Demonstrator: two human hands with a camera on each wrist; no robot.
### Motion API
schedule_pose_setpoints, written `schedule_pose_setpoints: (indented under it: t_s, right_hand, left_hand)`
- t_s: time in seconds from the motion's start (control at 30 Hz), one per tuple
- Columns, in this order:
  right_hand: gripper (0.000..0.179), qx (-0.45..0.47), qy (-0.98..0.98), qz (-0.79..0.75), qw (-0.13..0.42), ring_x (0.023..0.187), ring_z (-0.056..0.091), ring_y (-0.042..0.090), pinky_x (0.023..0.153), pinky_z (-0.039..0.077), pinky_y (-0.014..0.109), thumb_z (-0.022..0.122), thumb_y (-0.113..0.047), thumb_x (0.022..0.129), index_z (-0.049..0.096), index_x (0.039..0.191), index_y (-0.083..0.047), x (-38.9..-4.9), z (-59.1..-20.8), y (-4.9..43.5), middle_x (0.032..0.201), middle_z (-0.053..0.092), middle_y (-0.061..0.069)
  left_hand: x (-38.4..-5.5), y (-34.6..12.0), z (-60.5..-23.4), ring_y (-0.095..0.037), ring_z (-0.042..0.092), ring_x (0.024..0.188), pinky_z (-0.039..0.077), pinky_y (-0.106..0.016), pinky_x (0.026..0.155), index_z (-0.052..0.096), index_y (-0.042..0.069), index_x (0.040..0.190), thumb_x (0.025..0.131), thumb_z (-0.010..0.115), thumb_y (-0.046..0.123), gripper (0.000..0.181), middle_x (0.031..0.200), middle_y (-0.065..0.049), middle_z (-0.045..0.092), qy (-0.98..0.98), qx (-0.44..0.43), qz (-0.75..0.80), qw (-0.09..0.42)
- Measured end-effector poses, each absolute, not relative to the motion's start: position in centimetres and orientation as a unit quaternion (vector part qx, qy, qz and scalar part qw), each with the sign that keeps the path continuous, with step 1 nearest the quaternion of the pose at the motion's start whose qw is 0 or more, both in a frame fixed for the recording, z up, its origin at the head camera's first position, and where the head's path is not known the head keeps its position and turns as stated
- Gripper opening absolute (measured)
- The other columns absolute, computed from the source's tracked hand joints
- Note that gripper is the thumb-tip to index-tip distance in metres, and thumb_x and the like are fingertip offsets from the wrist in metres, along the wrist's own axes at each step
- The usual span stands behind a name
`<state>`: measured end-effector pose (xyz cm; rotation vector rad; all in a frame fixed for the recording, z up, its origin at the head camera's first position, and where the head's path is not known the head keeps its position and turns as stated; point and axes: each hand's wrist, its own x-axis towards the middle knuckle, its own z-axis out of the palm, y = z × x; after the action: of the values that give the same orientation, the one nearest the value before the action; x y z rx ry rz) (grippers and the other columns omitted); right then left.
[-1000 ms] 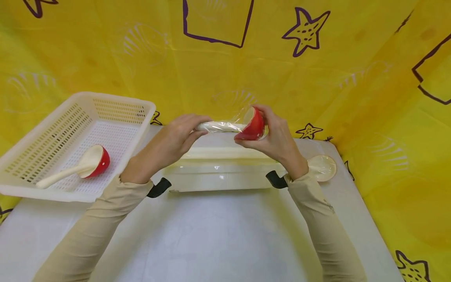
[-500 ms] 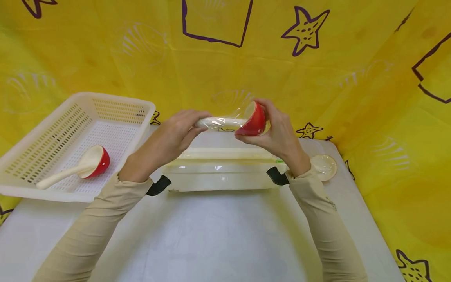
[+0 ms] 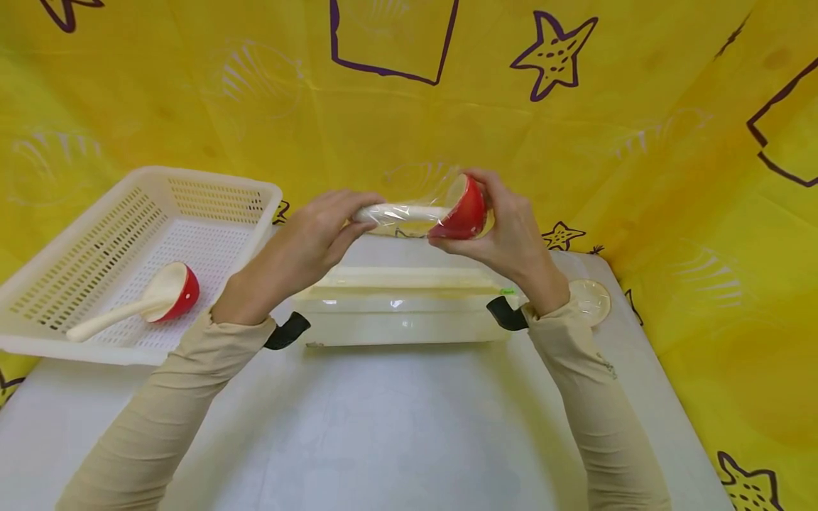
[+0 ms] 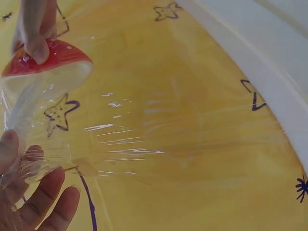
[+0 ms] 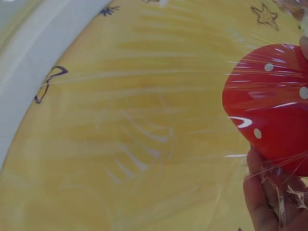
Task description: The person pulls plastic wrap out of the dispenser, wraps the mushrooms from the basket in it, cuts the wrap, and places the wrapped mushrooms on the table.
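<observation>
Both hands hold a red ladle with white dots (image 3: 469, 211) above the table, level with its pale handle (image 3: 409, 213) to the left. Clear plastic film (image 4: 125, 149) lies over bowl and handle. My left hand (image 3: 313, 231) pinches the handle's end through the film. My right hand (image 3: 508, 227) grips the bowl between thumb and fingers. In the left wrist view, film stretches from the left hand (image 4: 41, 202) toward a white edge. The right wrist view shows film drawn tight over the red bowl (image 5: 269, 101), with right fingers (image 5: 262, 192) beneath.
A long cream box (image 3: 402, 312) stands on the white table (image 3: 409, 426) below the hands. To the left, a white plastic basket (image 3: 211, 241) holds another red ladle (image 3: 169, 292). A cream round bowl-shaped piece (image 3: 591, 301) lies behind the right sleeve. Yellow patterned cloth (image 3: 409, 121) hangs behind.
Both hands have risen slightly with the wrapped ladle, away from the cream box. The grip on handle and bowl looks the same. Basket and box have not moved.
</observation>
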<state>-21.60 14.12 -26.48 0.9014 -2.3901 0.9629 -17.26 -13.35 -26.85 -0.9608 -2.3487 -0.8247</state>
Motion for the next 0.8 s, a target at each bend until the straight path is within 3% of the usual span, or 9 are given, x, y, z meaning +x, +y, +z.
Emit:
schedule_pose_setpoints:
  t_s: [0.67,0.8]
  right_hand:
    - [0.086,0.328,-0.859,0.328,0.220,0.107,0.066,0.023,0.089,0.058,0.038,0.094,-0.025,0.065,0.048,0.134,-0.003,-21.1,-24.2,14.3,0.124,0.067,0.012]
    - [0.085,0.325,-0.857,0.332,0.222,0.105,0.066,0.020,0.089,0.057,0.033,0.094,-0.026,0.065,0.049,0.134,-0.004,-20.9,-23.8,14.4,0.122,0.068,0.009]
  left_hand:
    - [-16.8,-13.1,-24.6,-0.029,0.062,0.104,0.052,-0.044,0.094,0.061,0.001,0.127,0.094,0.065,0.010,0.034,0.115,-0.013,0.068,-0.863,-0.335,-0.305,0.224]
    - [-16.6,-13.1,-24.2,-0.029,0.062,0.101,0.053,-0.044,0.091,0.060,0.001,0.127,0.094,0.066,0.009,0.035,0.114,-0.014,0.068,-0.862,-0.334,-0.307,0.226]
